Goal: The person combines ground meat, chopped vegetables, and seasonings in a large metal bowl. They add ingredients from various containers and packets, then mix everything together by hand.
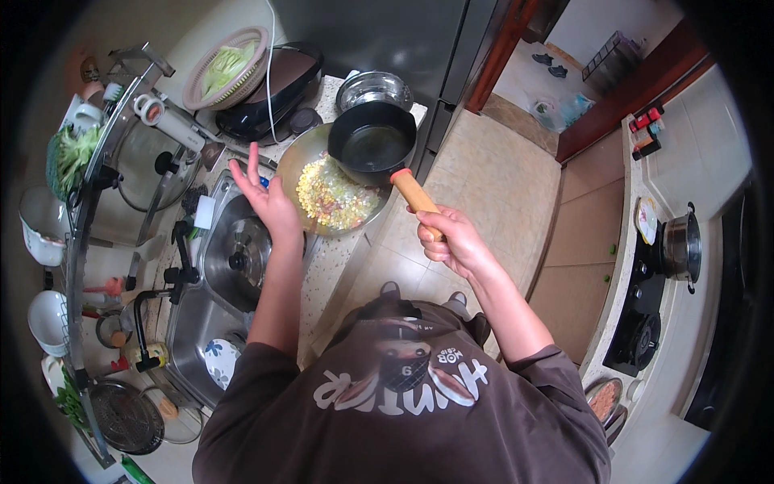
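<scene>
My right hand (446,237) grips the wooden handle of a small black saucepan (372,140). A little dark, shiny liquid seems to lie in its bottom. The pan is over the far right part of a wide metal bowl (289,158), hiding some of its rim. Inside the bowl lies a chopped mixture (338,196) with yellow corn kernels, pale translucent pieces and pinkish bits. My left hand (263,196) is raised at the bowl's left side, fingers spread, holding nothing. Part of something blue shows behind that hand.
A double steel sink (192,348) with a glass lid and a flowered bowl is at left, below a crowded dish rack (78,290). Behind stand a basket of cabbage (227,69) and a glass bowl (375,88). A gas stove (629,327) with a steel pot (682,245) is at right.
</scene>
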